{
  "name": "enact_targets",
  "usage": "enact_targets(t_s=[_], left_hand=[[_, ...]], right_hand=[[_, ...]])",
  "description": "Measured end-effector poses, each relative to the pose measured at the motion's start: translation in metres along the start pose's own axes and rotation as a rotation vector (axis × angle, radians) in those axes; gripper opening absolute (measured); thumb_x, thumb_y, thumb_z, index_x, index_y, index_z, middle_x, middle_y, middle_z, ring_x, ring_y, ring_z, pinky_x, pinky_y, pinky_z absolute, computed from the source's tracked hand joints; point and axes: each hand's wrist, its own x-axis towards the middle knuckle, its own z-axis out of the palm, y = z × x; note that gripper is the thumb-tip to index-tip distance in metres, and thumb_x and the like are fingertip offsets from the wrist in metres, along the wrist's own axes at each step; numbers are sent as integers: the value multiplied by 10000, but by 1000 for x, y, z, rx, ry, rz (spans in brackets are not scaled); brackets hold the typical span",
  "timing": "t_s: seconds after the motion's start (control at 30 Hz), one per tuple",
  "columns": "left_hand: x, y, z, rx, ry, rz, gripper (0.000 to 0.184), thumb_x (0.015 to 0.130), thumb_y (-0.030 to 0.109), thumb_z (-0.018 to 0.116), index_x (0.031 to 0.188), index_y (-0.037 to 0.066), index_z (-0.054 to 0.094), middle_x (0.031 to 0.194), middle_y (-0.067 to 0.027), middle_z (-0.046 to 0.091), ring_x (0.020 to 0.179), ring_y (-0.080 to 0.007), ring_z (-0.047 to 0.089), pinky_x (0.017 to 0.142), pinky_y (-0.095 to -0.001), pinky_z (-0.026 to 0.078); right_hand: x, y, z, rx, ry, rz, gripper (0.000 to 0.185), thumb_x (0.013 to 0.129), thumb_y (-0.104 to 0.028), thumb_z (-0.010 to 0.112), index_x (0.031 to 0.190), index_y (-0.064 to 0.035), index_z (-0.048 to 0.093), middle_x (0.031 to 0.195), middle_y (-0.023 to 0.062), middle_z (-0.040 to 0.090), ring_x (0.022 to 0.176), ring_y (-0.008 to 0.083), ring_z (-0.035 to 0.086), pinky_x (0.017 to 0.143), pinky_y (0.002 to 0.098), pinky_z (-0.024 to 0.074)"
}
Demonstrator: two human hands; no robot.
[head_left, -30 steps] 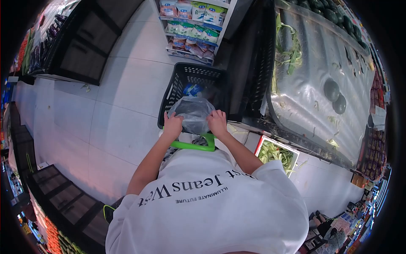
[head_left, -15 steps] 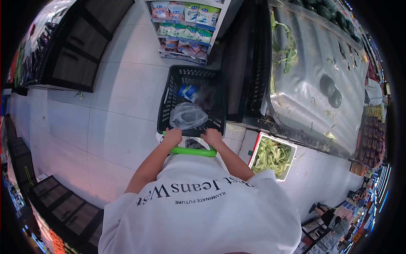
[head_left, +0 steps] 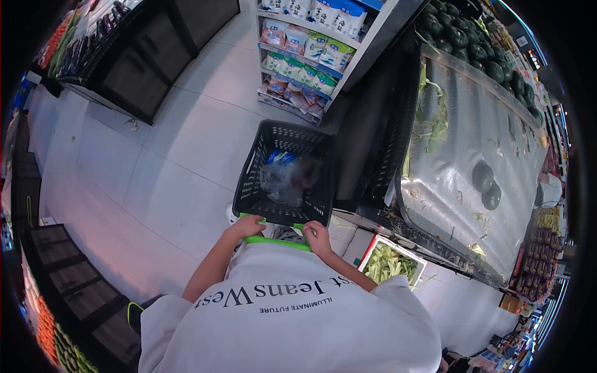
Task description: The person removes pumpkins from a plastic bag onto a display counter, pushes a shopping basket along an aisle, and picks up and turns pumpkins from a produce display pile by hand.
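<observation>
Directly in front of my body is a black perforated shopping basket point(head_left: 254, 163) with a green handle point(head_left: 277, 242). My left hand point(head_left: 250, 226) is wrapped round the left corner of the handle. At its right corner my right hand point(head_left: 317, 236) has its fingers closed on the handle too. Inside the basket a clear plastic bag point(head_left: 287, 186) lies crumpled near the middle, with dark, unclear contents towards the right. A blue and white packet point(head_left: 281, 157) rests by the basket's far left part, partly under the bag.
Ahead stands a shelf point(head_left: 339, 74) of bagged goods. A produce stand point(head_left: 466, 143) with two round dark green items and leaf scraps is on the right. Below it a white box of leaves point(head_left: 390, 264) sits on the floor. Dark cabinets point(head_left: 140, 74) stand at the left.
Both hands have left the clear bag and gone to the green handle. The bag has dropped lower into the basket. The basket sits lower in view, and more of the shelf shows.
</observation>
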Motion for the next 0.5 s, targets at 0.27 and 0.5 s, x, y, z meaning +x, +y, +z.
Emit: enact_targets(t_s=[0.27,0.5], left_hand=[[6,-8,28,335,35,182,346,854,330,541,1079,115,693,1129,-140,656,1093,-373,577,957,-409,453],[-17,36,35,61,707,300,433,804,113,625,1232,75,580,1195,-224,588,1205,-407,490,1022,-400,413]], right_hand=[[32,-20,-31,-82,-21,-184,134,846,-88,610,765,19,622,785,138,619,754,280,618,692,338,474],[63,-65,-23,-105,204,-289,151,858,-88,652,746,12,631,669,120,584,643,229,621,592,301,466]])
